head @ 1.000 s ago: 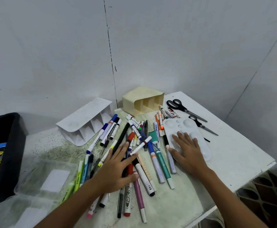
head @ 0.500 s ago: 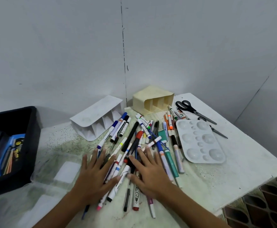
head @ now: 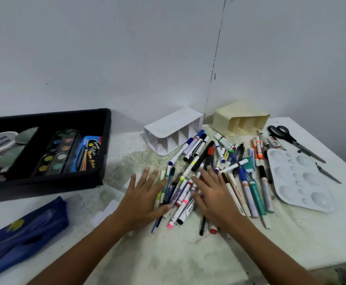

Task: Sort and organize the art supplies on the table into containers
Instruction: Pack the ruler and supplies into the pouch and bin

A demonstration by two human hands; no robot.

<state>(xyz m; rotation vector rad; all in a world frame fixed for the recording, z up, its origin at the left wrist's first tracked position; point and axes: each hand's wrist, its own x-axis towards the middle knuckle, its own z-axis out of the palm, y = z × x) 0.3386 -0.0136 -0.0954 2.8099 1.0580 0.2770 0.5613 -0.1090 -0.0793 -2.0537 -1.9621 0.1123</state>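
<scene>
Pen pile [head: 219, 171]: markers and pens heaped loose on the table [head: 188, 260], just in front of the white organizer [head: 173, 130], which lies tipped on its side.
Left hand [head: 145, 200]: flat, fingers spread and straight, pressing the pile's left edge; nothing gripped.
Right hand [head: 215, 194]: flat, fingers spread, resting on the pile's middle; nothing gripped.
Writing: pen print too blurred to read; blue pack [head: 88, 153] in the black tray [head: 104, 145], left of the organizer, bears yellow script, not clearly legible.
Cream organizer [head: 240, 120]: right of the white one, also on its side.
Palette [head: 299, 179]: right of the pile, touching its edge.
Scissors [head: 293, 140]: behind the palette.
Blue pouch [head: 21, 233]: near left, well apart from the organizer.
</scene>
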